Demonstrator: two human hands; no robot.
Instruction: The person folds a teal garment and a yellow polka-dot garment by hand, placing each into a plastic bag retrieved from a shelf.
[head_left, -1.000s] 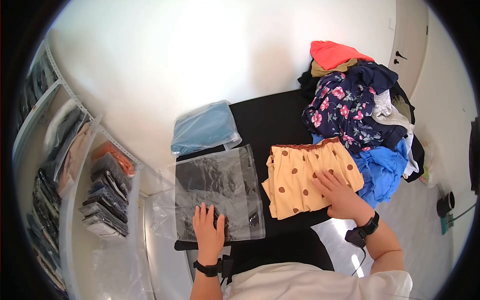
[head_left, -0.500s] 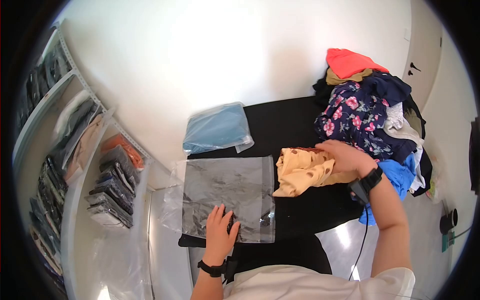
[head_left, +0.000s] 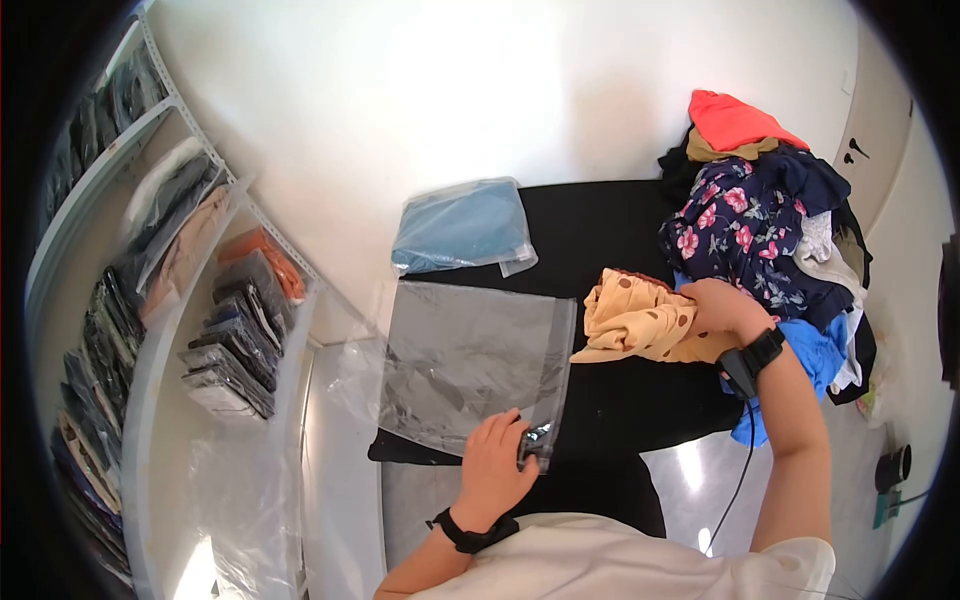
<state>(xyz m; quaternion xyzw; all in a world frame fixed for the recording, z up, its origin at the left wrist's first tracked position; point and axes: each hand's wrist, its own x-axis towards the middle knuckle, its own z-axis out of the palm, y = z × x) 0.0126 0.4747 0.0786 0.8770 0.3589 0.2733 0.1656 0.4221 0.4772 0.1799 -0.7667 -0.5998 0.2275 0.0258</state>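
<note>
Head view: the yellow spotted cloth lay flat a moment ago. Now it is bunched up in the right hand, fingers closed on it, just above the black bench beside the clothes pile. The left hand has slid to the near corner of the clear bag and pinches it. That bag looks empty. The blue bag behind it holds folded blue cloth. The shelves hold more bagged clothes.
</note>
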